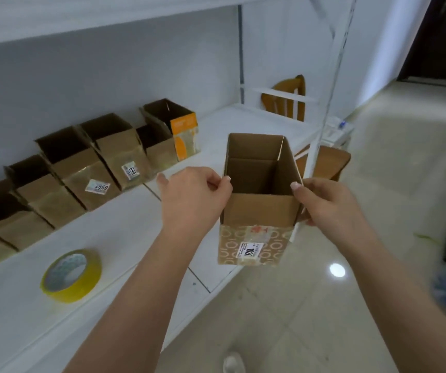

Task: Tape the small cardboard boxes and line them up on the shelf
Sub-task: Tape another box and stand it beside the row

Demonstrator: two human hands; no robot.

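Both hands point(195, 195) pinch open box point(259, 211) rim, L+R.

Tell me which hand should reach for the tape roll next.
Probably the left hand. The tape roll lies on the shelf on its side of the box. The right hand would have to cross the box to get there.

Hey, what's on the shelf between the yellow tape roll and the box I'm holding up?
Nothing on the shelf there: head view shows only your left forearm crossing above it between the tape roll and the held box.
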